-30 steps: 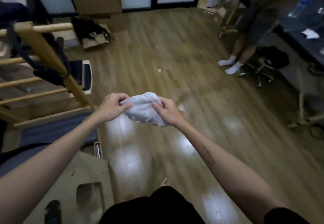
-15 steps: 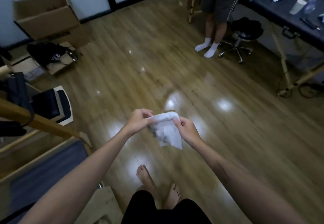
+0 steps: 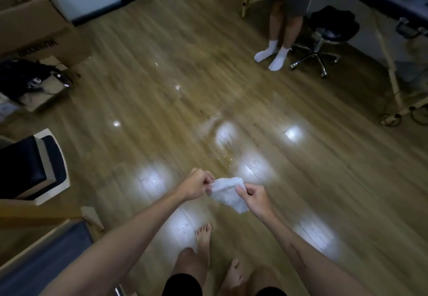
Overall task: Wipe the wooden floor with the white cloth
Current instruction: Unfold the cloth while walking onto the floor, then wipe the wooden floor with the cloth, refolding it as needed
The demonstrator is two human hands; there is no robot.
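The white cloth point(image 3: 228, 192) hangs crumpled in the air between my two hands, well above the wooden floor point(image 3: 162, 101). My left hand point(image 3: 196, 185) pinches its upper left corner. My right hand point(image 3: 253, 195) pinches its right edge, and the cloth's lower part droops below that hand. A small wet patch point(image 3: 224, 160) glistens on the boards just beyond the cloth. My bare feet point(image 3: 203, 235) stand on the floor below my hands.
Another person in white socks point(image 3: 274, 52) stands at the far right beside a wheeled stool point(image 3: 322, 38) and a dark table point(image 3: 393, 1). Cardboard boxes point(image 3: 30, 17) and a black bag point(image 3: 25, 77) lie at the left. A wooden frame point(image 3: 41, 212) stands near left.
My view has tilted down and swung right, so the floor and my feet now show. My hands have pulled the bunched cloth slightly apart and still hold it.
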